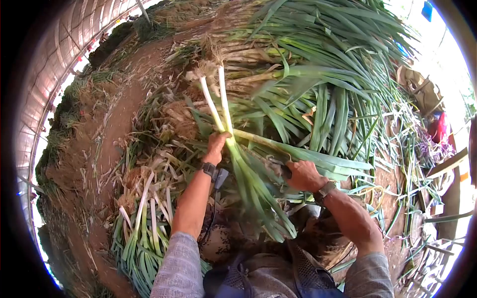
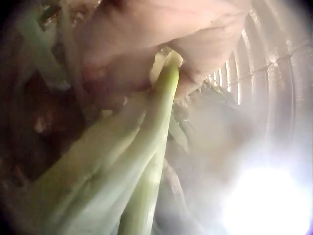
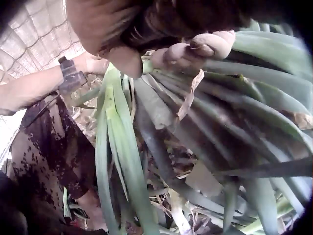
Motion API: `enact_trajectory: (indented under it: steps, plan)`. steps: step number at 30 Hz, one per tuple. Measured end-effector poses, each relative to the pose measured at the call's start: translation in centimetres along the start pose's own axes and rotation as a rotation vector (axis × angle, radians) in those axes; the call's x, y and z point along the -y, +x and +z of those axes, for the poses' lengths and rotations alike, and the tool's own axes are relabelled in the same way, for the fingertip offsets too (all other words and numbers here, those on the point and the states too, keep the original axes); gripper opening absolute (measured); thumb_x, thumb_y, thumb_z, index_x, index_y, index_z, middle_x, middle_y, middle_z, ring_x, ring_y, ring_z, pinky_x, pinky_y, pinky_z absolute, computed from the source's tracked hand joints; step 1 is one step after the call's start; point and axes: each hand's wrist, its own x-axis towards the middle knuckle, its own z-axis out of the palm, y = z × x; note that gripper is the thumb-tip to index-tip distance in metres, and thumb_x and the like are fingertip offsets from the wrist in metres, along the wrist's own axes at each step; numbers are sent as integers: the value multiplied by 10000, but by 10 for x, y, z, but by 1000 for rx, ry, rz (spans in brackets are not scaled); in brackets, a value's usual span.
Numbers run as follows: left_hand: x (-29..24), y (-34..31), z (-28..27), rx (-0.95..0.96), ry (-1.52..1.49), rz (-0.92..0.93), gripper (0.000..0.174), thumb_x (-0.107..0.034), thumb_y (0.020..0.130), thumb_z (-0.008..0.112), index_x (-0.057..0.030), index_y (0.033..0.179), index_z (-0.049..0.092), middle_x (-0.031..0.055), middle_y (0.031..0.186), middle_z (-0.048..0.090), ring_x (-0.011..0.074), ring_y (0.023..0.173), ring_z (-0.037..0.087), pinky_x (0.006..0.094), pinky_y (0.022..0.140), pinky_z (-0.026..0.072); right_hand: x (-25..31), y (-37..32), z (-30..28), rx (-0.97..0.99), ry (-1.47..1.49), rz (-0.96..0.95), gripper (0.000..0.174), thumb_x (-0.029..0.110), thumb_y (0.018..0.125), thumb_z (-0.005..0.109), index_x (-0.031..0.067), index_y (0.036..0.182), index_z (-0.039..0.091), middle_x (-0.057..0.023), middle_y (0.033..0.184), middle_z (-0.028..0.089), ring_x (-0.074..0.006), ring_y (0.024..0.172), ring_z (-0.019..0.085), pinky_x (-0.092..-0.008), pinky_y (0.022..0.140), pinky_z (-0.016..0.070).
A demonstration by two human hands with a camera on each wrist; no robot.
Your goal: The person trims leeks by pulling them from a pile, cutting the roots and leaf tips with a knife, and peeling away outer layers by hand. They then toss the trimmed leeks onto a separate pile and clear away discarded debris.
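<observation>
My left hand (image 1: 216,147) grips two leeks (image 1: 226,107) by the white shanks, their roots pointing away and green leaves hanging toward my lap. In the left wrist view, the curled left hand (image 2: 166,29) is close over pale green stalks (image 2: 146,161). To the right, my right hand (image 1: 304,176) is curled at another leek (image 1: 268,140) that slants behind the held pair. The right wrist view has that hand's fingers and thumb around a green stalk (image 3: 146,66), with broad leaves (image 3: 215,98) fanning out beneath. A small dark shape shows beside its thumb.
A large heap of leeks (image 1: 318,54) lies ahead, roots to the left and leaves to the right. Another bunch (image 1: 149,223) sits by my left arm. Bare soil (image 1: 99,134) with scraps stretches left; loose leaves (image 1: 402,164) litter the right.
</observation>
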Motion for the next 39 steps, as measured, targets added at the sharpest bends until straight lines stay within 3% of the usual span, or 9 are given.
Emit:
enact_trajectory:
  steps: [8, 12, 17, 23, 25, 30, 35, 38, 39]
  plan:
    - [10, 27, -11, 22, 37, -84, 408, -344, 851, 711, -19, 1088, 642, 93, 974, 630, 196, 898, 595, 388, 799, 476, 4, 2, 3, 11, 6, -56, 283, 322, 812, 609, 61, 913, 645, -214, 786, 667, -418, 777, 643, -521, 709, 486]
    - [-10, 12, -24, 129, -46, -168, 277, -251, 912, 636, -28, 1074, 611, 87, 1004, 603, 234, 884, 609, 441, 717, 563, 5, 11, 13, 20, -49, -22, 308, 314, 805, 606, 49, 960, 633, -227, 824, 660, -421, 812, 633, -523, 730, 476]
    - [-14, 3, -26, 244, -66, -145, 252, -92, 839, 724, 0, 1039, 600, 101, 986, 592, 247, 885, 644, 469, 669, 595, 13, 24, 17, -78, 10, -26, 331, 317, 814, 602, 45, 1000, 621, -238, 856, 650, -425, 843, 623, -532, 737, 468]
    - [-14, -2, -18, 125, 82, -174, 305, -205, 842, 722, 7, 1031, 612, 106, 977, 627, 266, 864, 641, 459, 670, 577, 29, 21, 1, -71, 86, 19, 315, 321, 815, 602, 49, 968, 637, -238, 859, 661, -417, 843, 637, -516, 757, 485]
    - [-4, 5, -18, 36, 74, -196, 325, -251, 840, 711, 11, 1017, 635, 102, 953, 660, 255, 833, 645, 442, 685, 549, 20, 19, 10, 88, -13, -23, 321, 328, 810, 609, 45, 959, 643, -234, 862, 667, -417, 837, 642, -511, 751, 496]
    - [20, 26, -30, -85, 459, 205, 436, -389, 826, 713, 37, 885, 640, 112, 773, 649, 219, 696, 594, 400, 652, 450, 10, 17, 12, -17, -14, -6, 347, 340, 803, 616, 41, 978, 642, -228, 860, 666, -418, 842, 639, -518, 760, 491]
    - [-9, 8, -12, -316, 768, 385, 390, -382, 824, 692, -2, 908, 671, 221, 822, 675, 420, 806, 648, 473, 732, 503, 7, 24, 15, -37, -15, 24, 377, 350, 793, 635, 39, 1006, 636, -238, 881, 660, -414, 873, 635, -516, 782, 484]
    - [0, 20, -9, -376, 779, 573, 370, -345, 835, 677, 12, 934, 664, 203, 827, 686, 382, 786, 668, 451, 726, 513, 14, 26, 3, -60, 67, 35, 390, 357, 794, 643, 38, 1018, 633, -246, 907, 660, -410, 898, 636, -511, 779, 488]
    - [1, 22, -12, -354, 601, 492, 345, -304, 830, 683, 20, 947, 660, 199, 840, 689, 351, 781, 670, 433, 719, 511, 18, 28, -2, -37, 92, 42, 395, 359, 796, 641, 39, 1025, 635, -248, 920, 662, -411, 906, 635, -509, 782, 489]
